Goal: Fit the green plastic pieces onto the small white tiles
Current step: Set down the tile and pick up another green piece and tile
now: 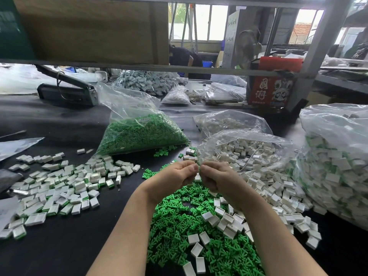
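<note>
Loose green pieces (179, 222) lie right under both hands, left hand (175, 174) and right hand (217, 176) pinched fingertip-to-fingertip on something too hidden to identify.

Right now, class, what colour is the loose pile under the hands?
Green pile, clearest in the head view.

Only readable text: two large white Chinese characters, 國 over 潮, on the front of the red box (270, 91) at the back right of the bench, beside a lion-dance style graphic. A row of small white marks sits under them, too small to read. A white label (144, 119) inside the bag of green pieces (139, 134) carries print, illegible. The grey cabinet (232, 36) by the window has dark markings, blurred.
</note>
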`<action>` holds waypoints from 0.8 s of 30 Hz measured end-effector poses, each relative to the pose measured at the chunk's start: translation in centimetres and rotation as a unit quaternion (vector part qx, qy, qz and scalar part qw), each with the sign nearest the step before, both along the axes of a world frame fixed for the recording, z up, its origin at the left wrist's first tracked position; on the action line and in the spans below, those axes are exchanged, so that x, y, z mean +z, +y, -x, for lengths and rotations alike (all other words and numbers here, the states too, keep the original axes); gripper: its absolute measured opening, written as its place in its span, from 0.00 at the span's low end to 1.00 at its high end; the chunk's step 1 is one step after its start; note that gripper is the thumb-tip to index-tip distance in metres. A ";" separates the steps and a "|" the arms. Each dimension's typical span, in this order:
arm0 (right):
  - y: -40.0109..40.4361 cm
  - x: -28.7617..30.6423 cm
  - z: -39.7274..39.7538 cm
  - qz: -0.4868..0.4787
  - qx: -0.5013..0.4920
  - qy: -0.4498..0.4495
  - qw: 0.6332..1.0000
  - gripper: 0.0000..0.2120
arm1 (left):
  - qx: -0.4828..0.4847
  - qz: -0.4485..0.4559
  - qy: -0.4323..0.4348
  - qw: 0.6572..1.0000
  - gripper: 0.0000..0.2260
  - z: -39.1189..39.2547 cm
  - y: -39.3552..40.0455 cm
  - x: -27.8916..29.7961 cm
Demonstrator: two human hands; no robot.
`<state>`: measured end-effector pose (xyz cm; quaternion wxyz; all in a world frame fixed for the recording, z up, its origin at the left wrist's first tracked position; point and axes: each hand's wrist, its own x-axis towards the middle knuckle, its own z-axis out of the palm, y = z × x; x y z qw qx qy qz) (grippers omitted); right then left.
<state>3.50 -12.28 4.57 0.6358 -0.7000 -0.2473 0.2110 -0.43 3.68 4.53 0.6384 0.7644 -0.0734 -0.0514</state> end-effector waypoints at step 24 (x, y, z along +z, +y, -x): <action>2.5 -0.1 1.1 0.321 -0.165 -0.375 0.854 0.02 | 0.067 0.072 -0.031 0.995 0.11 -1.4 -1.3 -0.6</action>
